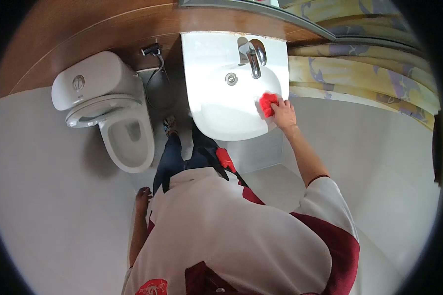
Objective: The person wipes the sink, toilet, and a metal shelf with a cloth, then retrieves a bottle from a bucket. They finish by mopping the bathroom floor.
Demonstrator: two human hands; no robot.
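Note:
My right hand (283, 114) is closed on a bunched red cloth (268, 104). It is over the right side of the white washbasin (209, 118), and the cloth appears to touch the inner slope of the bowl. A chrome faucet (254, 58) stands at the back of the basin, above and left of that hand. The round metal drain (231, 79) shows in the bowl. Down at my side hangs my left hand (143, 199), its fingers loosely bent and slightly apart, with nothing visible in them.
Left of the basin stands a white toilet (142, 142) with its lid raised. A bidet sprayer (151, 49) hangs on the wall between them. A yellow patterned curtain (359, 73) hangs at the right, under a mirror edge. Something red (225, 160) is at my waist.

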